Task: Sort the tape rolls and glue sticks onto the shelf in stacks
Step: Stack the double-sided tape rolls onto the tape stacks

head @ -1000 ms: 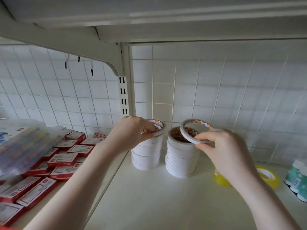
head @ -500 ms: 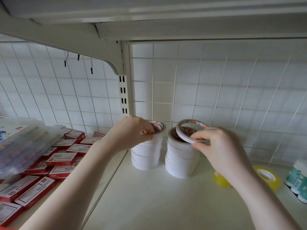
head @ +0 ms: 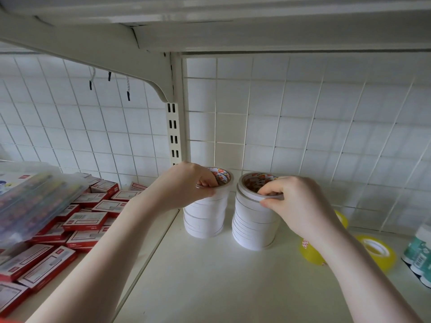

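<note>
Hands (head: 186,183) (head: 296,201) each pinched the top roll of two tall white tape stacks (head: 205,213) (head: 254,220), while yellow rolls (head: 377,250) and glue sticks (head: 419,252) right of the right grip waited unsorted.

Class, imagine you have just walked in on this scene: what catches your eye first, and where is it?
Two stacks of white tape rolls stand side by side at the back of the shelf. The left hand grips the top of the left stack; the right hand pinches the top roll of the right stack. Red boxes crowd the far left.
</note>
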`<state>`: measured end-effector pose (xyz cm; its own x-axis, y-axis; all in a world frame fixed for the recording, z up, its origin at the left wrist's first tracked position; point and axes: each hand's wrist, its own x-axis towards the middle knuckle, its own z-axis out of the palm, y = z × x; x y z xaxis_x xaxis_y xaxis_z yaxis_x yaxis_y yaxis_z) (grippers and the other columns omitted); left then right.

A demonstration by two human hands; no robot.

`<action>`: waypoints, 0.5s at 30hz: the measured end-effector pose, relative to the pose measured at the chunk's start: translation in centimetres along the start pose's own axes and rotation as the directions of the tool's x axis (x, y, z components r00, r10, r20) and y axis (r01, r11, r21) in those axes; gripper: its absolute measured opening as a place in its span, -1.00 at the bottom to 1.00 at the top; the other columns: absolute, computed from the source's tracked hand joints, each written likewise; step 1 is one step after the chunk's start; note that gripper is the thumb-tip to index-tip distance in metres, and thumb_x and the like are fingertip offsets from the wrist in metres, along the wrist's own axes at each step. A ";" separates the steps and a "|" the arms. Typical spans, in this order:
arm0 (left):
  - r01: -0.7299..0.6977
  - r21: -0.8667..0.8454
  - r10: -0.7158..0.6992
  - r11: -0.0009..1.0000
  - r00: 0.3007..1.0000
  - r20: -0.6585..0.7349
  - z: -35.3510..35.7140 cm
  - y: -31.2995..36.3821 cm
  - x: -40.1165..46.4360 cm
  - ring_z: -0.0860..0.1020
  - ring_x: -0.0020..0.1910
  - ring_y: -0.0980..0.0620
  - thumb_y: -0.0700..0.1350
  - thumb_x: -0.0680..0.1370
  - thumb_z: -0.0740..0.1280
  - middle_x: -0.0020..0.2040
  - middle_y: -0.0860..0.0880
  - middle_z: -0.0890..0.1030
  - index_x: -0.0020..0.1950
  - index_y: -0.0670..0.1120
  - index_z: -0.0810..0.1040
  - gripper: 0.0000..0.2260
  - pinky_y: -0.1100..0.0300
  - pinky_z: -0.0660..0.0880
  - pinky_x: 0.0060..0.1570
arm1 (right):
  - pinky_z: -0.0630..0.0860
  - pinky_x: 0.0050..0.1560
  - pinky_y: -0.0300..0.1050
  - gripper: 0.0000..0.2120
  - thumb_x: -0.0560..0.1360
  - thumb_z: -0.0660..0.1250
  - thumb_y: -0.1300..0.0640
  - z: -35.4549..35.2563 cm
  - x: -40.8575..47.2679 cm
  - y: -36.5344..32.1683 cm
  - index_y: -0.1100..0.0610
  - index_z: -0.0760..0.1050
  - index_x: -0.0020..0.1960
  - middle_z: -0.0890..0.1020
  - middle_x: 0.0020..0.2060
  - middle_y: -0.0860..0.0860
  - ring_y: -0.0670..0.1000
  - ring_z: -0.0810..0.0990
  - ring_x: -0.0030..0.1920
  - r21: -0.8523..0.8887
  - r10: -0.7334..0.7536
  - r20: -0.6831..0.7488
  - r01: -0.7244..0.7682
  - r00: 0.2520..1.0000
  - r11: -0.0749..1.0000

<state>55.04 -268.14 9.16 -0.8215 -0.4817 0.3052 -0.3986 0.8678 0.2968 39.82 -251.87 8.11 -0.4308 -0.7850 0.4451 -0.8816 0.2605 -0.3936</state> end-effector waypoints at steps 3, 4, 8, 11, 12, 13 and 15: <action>-0.007 -0.013 0.007 1.000 1.000 -0.002 0.1 -0.2 -0.1 0.53 -0.13 0.15 -0.09 0.48 0.38 -0.15 0.12 0.61 -0.02 0.03 0.65 -0.89 0.22 0.46 0.00 | 0.35 -0.14 -0.21 -0.91 0.40 0.44 0.16 0.1 0.0 0.1 0.03 0.66 -0.11 0.65 -0.16 -0.04 0.00 0.54 -0.12 0.015 0.014 0.018 -0.014 1.000 1.000; -0.008 -0.019 0.007 1.000 1.000 -0.005 0.1 -0.2 -0.1 0.53 -0.13 0.15 -0.10 0.48 0.38 -0.14 0.12 0.61 -0.02 0.02 0.65 -0.88 0.23 0.46 0.00 | 0.36 -0.14 -0.21 -0.91 0.40 0.44 0.16 0.1 0.1 0.1 0.02 0.66 -0.11 0.65 -0.16 -0.05 -0.01 0.54 -0.12 0.019 0.015 0.023 -0.015 1.000 1.000; -0.005 -0.031 0.005 1.000 1.000 -0.010 0.2 -0.3 0.0 0.54 -0.13 0.17 -0.10 0.47 0.39 -0.12 0.11 0.63 -0.01 0.02 0.65 -0.88 0.28 0.44 -0.01 | 0.38 -0.14 -0.22 -0.90 0.40 0.44 0.16 0.0 0.4 0.3 -0.01 0.65 -0.12 0.66 -0.17 -0.07 -0.03 0.56 -0.11 0.028 0.025 0.058 -0.026 0.998 0.999; -0.006 -0.041 0.006 0.999 1.000 -0.009 0.2 -0.3 0.0 0.54 -0.13 0.18 -0.10 0.47 0.39 -0.14 0.13 0.62 -0.02 0.02 0.65 -0.88 0.30 0.44 -0.01 | 0.41 -0.12 -0.21 -0.89 0.39 0.45 0.14 -0.1 0.5 0.4 -0.03 0.66 -0.11 0.66 -0.16 -0.10 -0.04 0.57 -0.10 0.045 0.044 0.074 -0.048 0.996 0.998; -0.006 -0.044 0.006 0.999 1.000 -0.010 0.3 -0.3 0.0 0.54 -0.13 0.18 -0.10 0.47 0.39 -0.13 0.13 0.62 -0.02 0.02 0.65 -0.88 0.30 0.44 -0.01 | 0.41 -0.11 -0.20 -0.89 0.39 0.45 0.14 -0.1 0.5 0.4 -0.03 0.66 -0.11 0.66 -0.16 -0.10 -0.04 0.57 -0.09 0.045 0.045 0.077 -0.049 0.996 0.998; -0.007 -0.045 0.007 0.999 1.000 -0.010 0.3 -0.3 0.0 0.54 -0.13 0.18 -0.10 0.47 0.38 -0.12 0.12 0.63 -0.02 0.02 0.65 -0.88 0.30 0.44 -0.01 | 0.41 -0.11 -0.20 -0.89 0.39 0.45 0.14 -0.1 0.6 0.3 -0.03 0.66 -0.11 0.66 -0.16 -0.10 -0.04 0.57 -0.10 0.043 0.042 0.077 -0.046 0.996 0.998; -0.007 -0.048 0.007 0.999 1.000 -0.010 0.3 -0.3 0.0 0.55 -0.11 0.16 -0.11 0.47 0.38 -0.11 0.11 0.64 -0.02 0.01 0.65 -0.89 0.26 0.45 0.02 | 0.42 -0.11 -0.18 -0.89 0.39 0.44 0.14 -0.1 0.6 0.2 -0.01 0.66 -0.10 0.66 -0.18 -0.08 -0.02 0.57 -0.11 0.036 0.031 0.072 -0.033 0.997 0.999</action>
<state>55.09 -268.37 8.82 -0.8202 -0.4769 0.3160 -0.3725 0.8644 0.3378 39.36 -252.21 8.39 -0.4426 -0.8151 0.3738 -0.8591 0.2659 -0.4373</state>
